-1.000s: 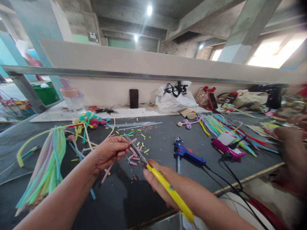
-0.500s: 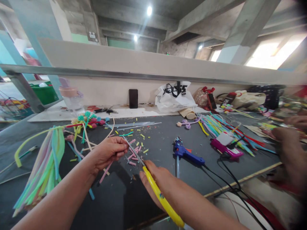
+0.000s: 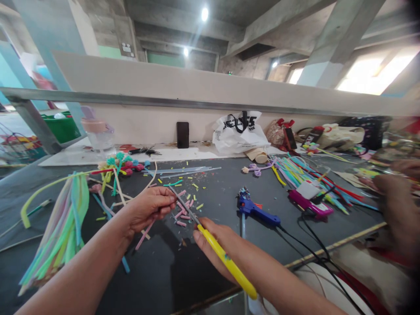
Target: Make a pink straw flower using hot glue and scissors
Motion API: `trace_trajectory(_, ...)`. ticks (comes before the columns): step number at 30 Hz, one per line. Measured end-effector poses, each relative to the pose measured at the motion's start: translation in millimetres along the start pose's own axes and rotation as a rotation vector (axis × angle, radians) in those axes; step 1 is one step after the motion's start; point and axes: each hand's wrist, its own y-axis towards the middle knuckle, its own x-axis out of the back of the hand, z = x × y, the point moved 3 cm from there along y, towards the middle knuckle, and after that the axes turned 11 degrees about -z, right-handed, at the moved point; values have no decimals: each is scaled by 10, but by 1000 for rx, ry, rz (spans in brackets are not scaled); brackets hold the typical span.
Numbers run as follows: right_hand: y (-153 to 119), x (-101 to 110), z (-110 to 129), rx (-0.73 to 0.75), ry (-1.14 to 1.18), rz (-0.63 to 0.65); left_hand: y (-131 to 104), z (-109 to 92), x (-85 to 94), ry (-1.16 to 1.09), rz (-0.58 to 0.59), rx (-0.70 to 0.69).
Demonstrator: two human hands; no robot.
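My left hand [image 3: 155, 203] is closed in a pinch at the middle of the dark table. A thin pink pipe cleaner [image 3: 144, 236] sticks out below its fingers; the pinched end is hidden. In my right hand [image 3: 213, 238] are scissors [image 3: 226, 258] with long yellow handles, their metal blades pointing up and left to my left fingertips. Short pink cut pieces [image 3: 182, 214] lie beneath the blades, with small yellow bits [image 3: 195, 186] scattered beyond. Left of my left hand are a bundle of pastel pipe cleaners [image 3: 62, 227] and some knotted colourful flower shapes [image 3: 121, 164].
A blue glue gun [image 3: 256, 210] and a magenta glue gun [image 3: 310, 203] lie to the right, their cords trailing over the table edge. Behind stand a phone [image 3: 183, 134], a white bag [image 3: 241, 131] and a bottle [image 3: 98, 133]. Another person's hand [image 3: 393, 197] is at far right.
My right hand has shifted slightly right, and the yellow handles have swung a little up and right. The blade tips stay by my left fingertips; my left hand is nearly still.
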Motion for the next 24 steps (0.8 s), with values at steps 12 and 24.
trace_trajectory(12, -76, 2, 3, 11, -134, -9, -39, -40, -54, -5, 19, -1)
trace_trajectory(24, -65, -67, -56, 32, -170, -67, -31, -16, -44, 9, 14, -6)
